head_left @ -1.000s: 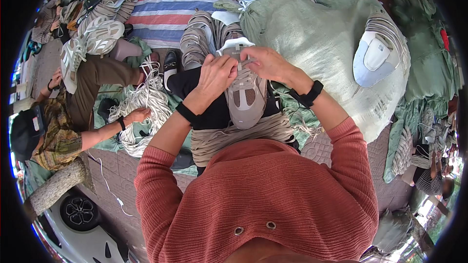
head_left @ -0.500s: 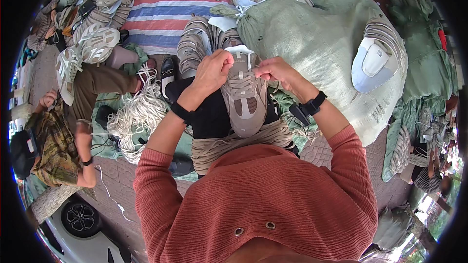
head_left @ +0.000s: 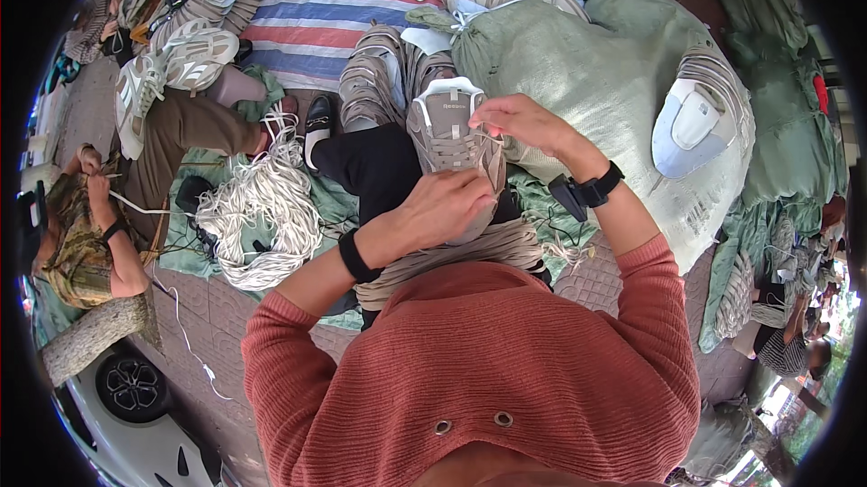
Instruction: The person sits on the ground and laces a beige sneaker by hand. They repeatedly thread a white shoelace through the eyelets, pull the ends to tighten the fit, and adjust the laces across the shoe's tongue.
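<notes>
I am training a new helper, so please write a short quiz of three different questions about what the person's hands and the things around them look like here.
1. True or false: the left hand rests on the lower part of the grey sneaker.
2. What does the right hand pinch? A) a white lace B) a knife C) a phone
3. What lies on the ground to the left of the black trouser leg?

Key
1. True.
2. A, beside the sneaker's upper eyelets.
3. A heap of white laces.
</notes>
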Motion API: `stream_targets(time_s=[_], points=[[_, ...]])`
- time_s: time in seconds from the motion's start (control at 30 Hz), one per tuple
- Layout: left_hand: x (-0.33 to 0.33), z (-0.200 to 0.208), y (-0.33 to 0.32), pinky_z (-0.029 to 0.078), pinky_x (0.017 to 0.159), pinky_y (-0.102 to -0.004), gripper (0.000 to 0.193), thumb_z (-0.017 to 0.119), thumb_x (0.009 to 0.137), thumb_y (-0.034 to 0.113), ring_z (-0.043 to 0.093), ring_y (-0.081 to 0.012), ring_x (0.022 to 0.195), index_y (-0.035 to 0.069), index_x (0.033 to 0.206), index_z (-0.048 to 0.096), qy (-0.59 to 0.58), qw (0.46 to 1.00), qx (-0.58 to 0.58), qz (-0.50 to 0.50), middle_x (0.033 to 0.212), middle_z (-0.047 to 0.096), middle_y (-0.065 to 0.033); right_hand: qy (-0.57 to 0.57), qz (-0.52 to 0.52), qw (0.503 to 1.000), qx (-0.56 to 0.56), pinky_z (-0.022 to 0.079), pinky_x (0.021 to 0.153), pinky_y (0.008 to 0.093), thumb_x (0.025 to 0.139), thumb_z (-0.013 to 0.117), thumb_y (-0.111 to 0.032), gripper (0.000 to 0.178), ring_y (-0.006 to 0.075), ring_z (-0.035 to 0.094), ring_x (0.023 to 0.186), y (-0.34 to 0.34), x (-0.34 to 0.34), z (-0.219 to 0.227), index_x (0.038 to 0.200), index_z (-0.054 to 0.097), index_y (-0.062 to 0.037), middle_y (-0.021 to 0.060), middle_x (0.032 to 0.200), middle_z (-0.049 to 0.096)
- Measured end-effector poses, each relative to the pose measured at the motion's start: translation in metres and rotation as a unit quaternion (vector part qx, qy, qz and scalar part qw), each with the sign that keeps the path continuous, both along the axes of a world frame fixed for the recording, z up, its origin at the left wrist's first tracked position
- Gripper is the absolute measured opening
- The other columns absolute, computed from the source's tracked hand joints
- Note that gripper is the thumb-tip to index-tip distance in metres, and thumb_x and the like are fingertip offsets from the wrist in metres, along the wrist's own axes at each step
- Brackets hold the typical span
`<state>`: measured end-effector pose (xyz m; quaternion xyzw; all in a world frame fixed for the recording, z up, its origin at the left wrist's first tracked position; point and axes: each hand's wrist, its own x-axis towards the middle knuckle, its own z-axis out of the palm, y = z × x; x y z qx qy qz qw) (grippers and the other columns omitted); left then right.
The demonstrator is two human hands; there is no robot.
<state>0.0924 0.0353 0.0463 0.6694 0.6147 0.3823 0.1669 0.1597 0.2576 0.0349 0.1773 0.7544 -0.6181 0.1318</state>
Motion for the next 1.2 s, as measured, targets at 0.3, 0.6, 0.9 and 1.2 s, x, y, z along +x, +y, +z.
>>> stream_targets(time_s=[0.3,0.6,0.9,1.2], points=[[-0.003,0.012,-0.019,0.047,0.058,-0.0377,0.012,0.068,0.083,0.004,0.058,-0.0305,0.065,0.001,0.090,0.059,-0.037,0.997,0.068,0.009,0.078,0.056,-0.0113,0.222,0.046,0.871,0.436,0.041,0.079,0.0375,0.084,0.063,-0.007,0.007,0.0296,0.062,0.069,-0.035,0.003,-0.003,0.088,0.068,-0.0072,0.0105,0.074,0.067],[0.003,0.012,-0.009,0.047,0.056,-0.0369,0.014,0.070,0.079,0.005,0.057,-0.0278,0.062,0.003,0.089,0.060,-0.008,0.991,0.130,0.018,0.078,0.054,-0.0098,0.250,0.005,0.842,0.479,0.039,0.074,0.0390,0.083,0.063,-0.011,0.005,0.0275,0.062,0.073,-0.043,-0.001,-0.011,0.077,0.065,-0.0106,0.0068,0.072,0.063],[-0.019,0.021,-0.003,0.043,0.072,-0.0399,0.017,0.066,0.081,0.009,0.056,-0.0263,0.078,0.007,0.098,0.063,0.123,0.985,0.121,-0.001,0.084,0.056,-0.0069,0.274,-0.078,0.866,0.411,0.039,0.074,0.0367,0.082,0.067,-0.008,0.012,0.0229,0.060,0.078,-0.049,0.001,-0.036,0.094,0.070,-0.0113,0.0035,0.088,0.061],[-0.082,-0.026,0.033,0.033,0.096,-0.0423,0.018,0.073,0.072,0.014,0.049,-0.0256,0.108,0.005,0.088,0.069,0.298,0.946,-0.070,0.109,0.100,0.056,-0.0069,0.253,-0.058,0.853,0.453,0.043,0.079,0.0351,0.080,0.062,0.002,0.037,0.0242,0.064,0.082,-0.060,-0.014,-0.038,0.115,0.065,-0.0081,0.0092,0.089,0.067]])
